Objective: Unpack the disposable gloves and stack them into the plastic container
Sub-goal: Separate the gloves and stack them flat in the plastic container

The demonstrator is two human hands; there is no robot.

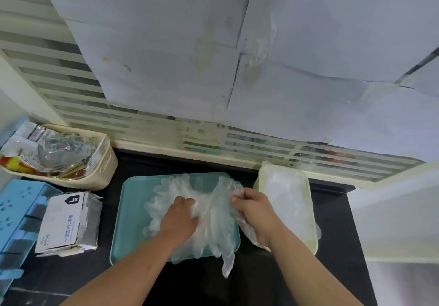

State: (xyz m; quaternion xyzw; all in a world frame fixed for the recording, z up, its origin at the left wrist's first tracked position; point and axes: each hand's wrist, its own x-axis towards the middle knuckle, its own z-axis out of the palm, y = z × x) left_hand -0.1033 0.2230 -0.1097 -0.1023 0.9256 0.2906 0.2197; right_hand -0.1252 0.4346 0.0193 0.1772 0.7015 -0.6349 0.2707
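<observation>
A heap of clear disposable gloves (209, 232) lies on a teal tray (133, 210) in the middle of the dark counter. My left hand (179, 215) presses down on the heap with its fingers curled into the gloves. My right hand (251, 207) pinches a bunch of gloves at the tray's right edge; some of the film hangs under the wrist. To the right stands the pale plastic container (306, 210) with clear gloves inside. The torn-open white glove box (67, 222) sits to the left of the tray.
A cream basket (104, 170) with a glass jar and packets stands at the back left. Blue plastic organizers (16, 215) fill the left edge. A slatted window and paper sheets rise behind the counter. The counter's front edge runs near my forearms.
</observation>
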